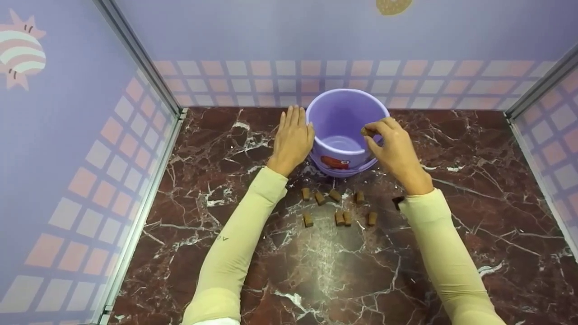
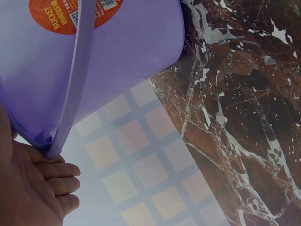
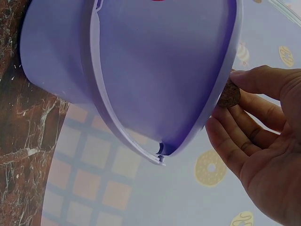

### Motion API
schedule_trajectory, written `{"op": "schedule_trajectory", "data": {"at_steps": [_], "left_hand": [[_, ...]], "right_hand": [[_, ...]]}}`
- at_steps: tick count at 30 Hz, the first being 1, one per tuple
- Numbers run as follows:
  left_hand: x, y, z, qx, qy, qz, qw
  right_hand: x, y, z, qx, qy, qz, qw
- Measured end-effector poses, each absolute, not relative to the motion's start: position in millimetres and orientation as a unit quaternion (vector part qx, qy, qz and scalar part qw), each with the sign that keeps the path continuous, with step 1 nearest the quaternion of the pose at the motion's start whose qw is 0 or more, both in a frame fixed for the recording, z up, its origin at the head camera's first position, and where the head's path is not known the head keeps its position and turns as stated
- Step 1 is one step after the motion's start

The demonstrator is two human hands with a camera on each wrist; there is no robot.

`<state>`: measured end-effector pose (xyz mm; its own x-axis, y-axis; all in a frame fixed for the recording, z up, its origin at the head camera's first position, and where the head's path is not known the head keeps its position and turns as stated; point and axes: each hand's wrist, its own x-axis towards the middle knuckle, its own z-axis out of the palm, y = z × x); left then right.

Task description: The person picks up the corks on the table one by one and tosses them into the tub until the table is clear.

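A purple bucket point(image 1: 334, 151) stands upright near the back wall, its handle point(image 2: 77, 70) hanging down the front. My left hand point(image 1: 292, 140) rests against the bucket's left side with fingers nearly straight; in the left wrist view the hand point(image 2: 40, 183) touches it beside the handle joint. Between thumb and fingers, my right hand point(image 1: 393, 146) pinches a brown cork-like piece point(image 1: 364, 131) over the right part of the bucket's opening. The right wrist view shows the piece point(image 3: 230, 94) by the rim, held in the hand point(image 3: 263, 127).
Several brown cork-like pieces point(image 1: 334, 195) lie in two loose rows on the dark red marble surface point(image 1: 316, 280) in front of the bucket. Purple patterned walls point(image 1: 253, 40) stand at the back, left and right. A small dark object point(image 1: 398, 202) is by the right cuff.
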<state>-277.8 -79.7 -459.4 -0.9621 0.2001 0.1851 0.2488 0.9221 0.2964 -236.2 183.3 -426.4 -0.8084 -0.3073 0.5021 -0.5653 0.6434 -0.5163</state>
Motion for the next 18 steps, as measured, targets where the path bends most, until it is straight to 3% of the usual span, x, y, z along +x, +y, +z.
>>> {"op": "schedule_trajectory", "data": {"at_steps": [18], "left_hand": [[-277.8, -80.4, -461.2, -0.109, -0.978, -0.162, 0.068]], "right_hand": [[-243.0, 180.8, -433.0, 0.234, -0.892, 0.343, 0.177]]}}
